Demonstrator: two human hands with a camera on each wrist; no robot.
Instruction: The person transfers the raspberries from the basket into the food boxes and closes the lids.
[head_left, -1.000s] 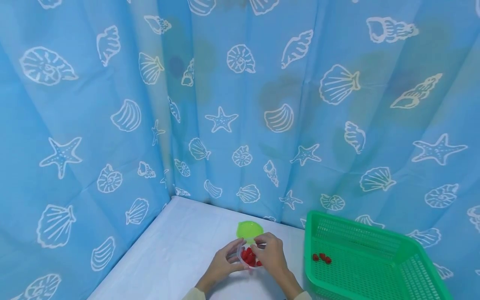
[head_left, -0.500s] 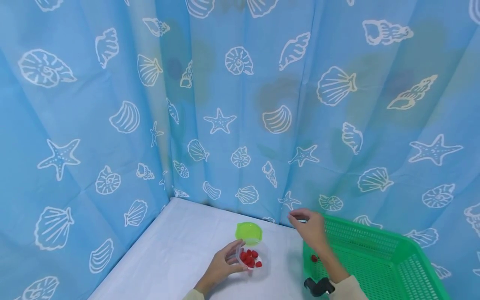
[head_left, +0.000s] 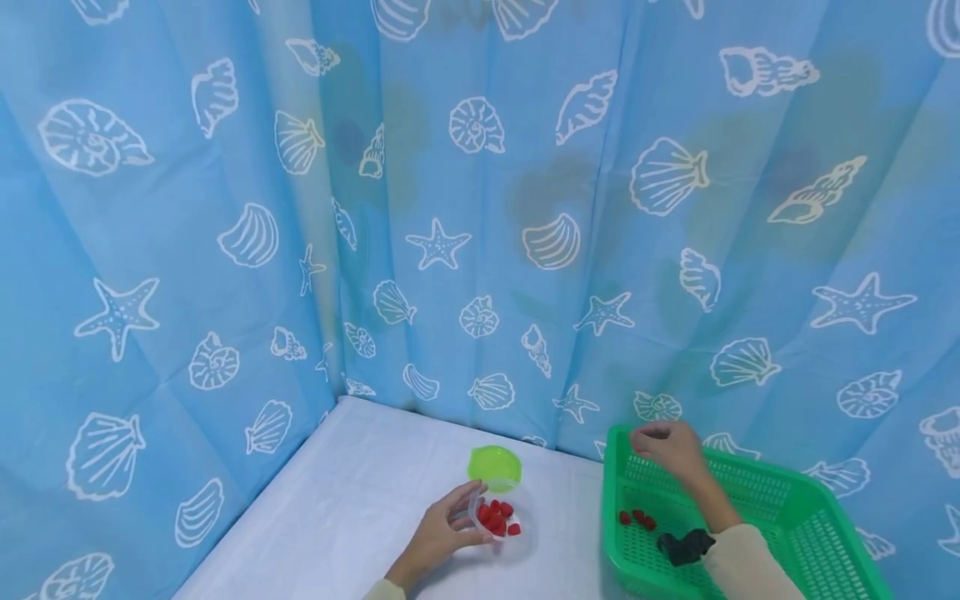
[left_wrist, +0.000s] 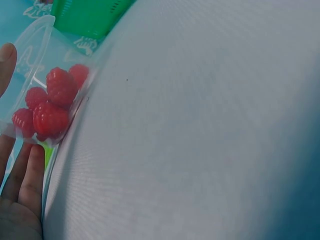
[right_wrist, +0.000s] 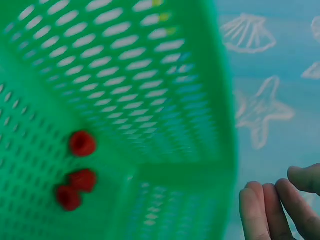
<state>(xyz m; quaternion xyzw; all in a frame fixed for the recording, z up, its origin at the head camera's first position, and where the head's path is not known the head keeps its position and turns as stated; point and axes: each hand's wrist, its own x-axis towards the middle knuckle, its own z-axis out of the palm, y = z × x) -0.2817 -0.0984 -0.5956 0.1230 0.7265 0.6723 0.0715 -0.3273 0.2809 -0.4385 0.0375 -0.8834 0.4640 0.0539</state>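
Observation:
A clear plastic tub (head_left: 528,515) with several raspberries (left_wrist: 51,119) in it stands on the white table. My left hand (head_left: 442,529) grips its left side, the thumb and fingers spread around the wall. My right hand (head_left: 673,452) is over the far left part of the green basket (head_left: 613,483), fingers bent and nothing between them. In the right wrist view, a gap shows between that thumb and the fingertips (right_wrist: 250,200). Three raspberries (right_wrist: 82,144) lie on the basket floor, close to its left wall.
Just behind the tub lies a lime-green lid (head_left: 493,465). A blue curtain (head_left: 480,208) with white seashell prints surrounds the white tabletop (head_left: 360,492) at the left and back. A black strap piece (head_left: 684,547) sits at my right wrist.
My right hand has left the tub and travelled right, rising over the basket. The left hand keeps its grip on the tub. Three raspberries remain in the basket throughout.

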